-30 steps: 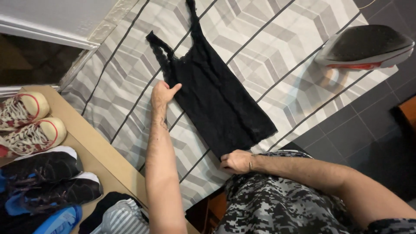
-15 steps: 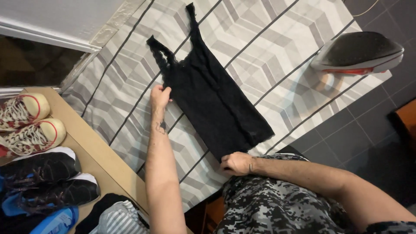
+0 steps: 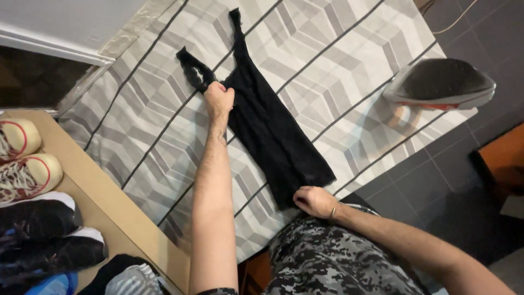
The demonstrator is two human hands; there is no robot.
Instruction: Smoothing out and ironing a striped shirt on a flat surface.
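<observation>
A black tank top [image 3: 267,125] lies lengthwise on the ironing board [image 3: 338,60], which has a grey and white geometric cover. My left hand [image 3: 218,99] grips the top near its armhole and shoulder strap, fingers closed on the cloth. My right hand [image 3: 314,201] holds the hem at the near edge of the board. The garment is stretched between the two hands and looks narrow, folded along its length.
A clothes iron [image 3: 439,84] rests on its side at the right end of the board. To the left stands a wooden shelf [image 3: 117,210] with several sneakers [image 3: 24,164]. Dark tiled floor [image 3: 464,180] lies to the right.
My left hand slid up the garment from its left edge to the strap area and closed on the cloth. The top now lies narrower. My right hand stayed at the hem.
</observation>
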